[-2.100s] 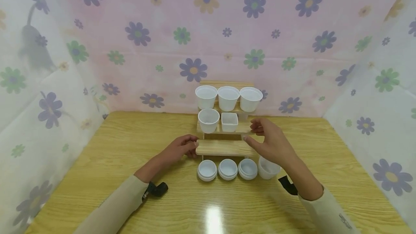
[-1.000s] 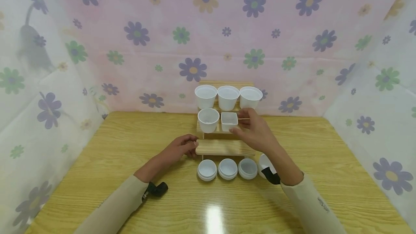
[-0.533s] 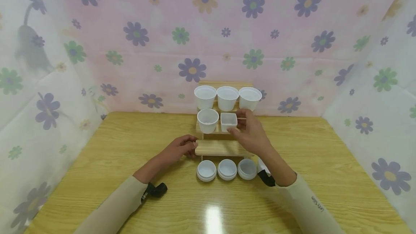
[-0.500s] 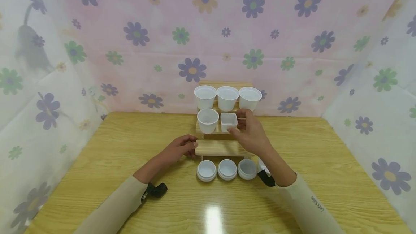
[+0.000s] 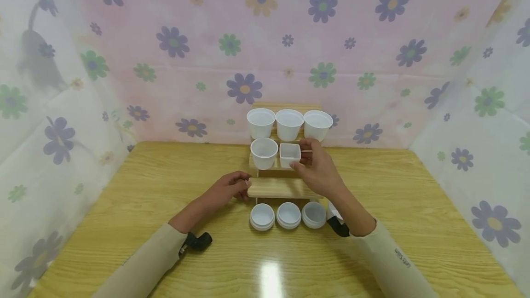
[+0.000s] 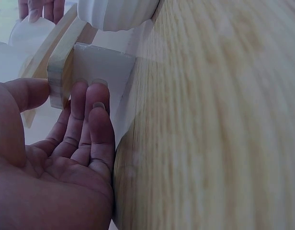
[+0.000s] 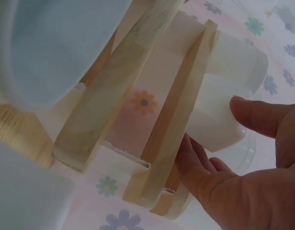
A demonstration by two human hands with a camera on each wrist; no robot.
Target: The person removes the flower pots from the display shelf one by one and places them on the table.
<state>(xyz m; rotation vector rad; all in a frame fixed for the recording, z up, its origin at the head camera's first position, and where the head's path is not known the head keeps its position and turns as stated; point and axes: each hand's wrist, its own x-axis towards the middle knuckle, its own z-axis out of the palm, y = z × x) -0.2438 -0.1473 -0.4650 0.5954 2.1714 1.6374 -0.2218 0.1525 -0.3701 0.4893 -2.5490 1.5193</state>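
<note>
A tiered wooden stand [image 5: 285, 188] holds white plastic cups on its upper steps. My left hand [image 5: 228, 188] grips the left end of its lowest step; in the left wrist view the thumb presses the wooden edge [image 6: 60, 79] with the fingers underneath. On the middle step, a square white cup [image 5: 290, 154] stands beside a round white cup [image 5: 264, 154]. My right hand [image 5: 320, 169] holds the square cup from its right side. In the right wrist view the thumb [image 7: 257, 115] lies on one side of the cup [image 7: 217, 112], fingers partly hidden behind the step.
Three round white cups [image 5: 289, 125] line the top step. Along the stand's front, several small round tubs [image 5: 289, 217] sit on the wood-grain table [image 5: 165, 197]. A further white cup [image 5: 333, 213] is half hidden by the right wrist. Flower-patterned cloth [image 5: 186, 95] encloses the back and sides.
My right hand has moved left from the end of the middle step to the square cup and taken hold of it. The left hand has stayed on the lowest step.
</note>
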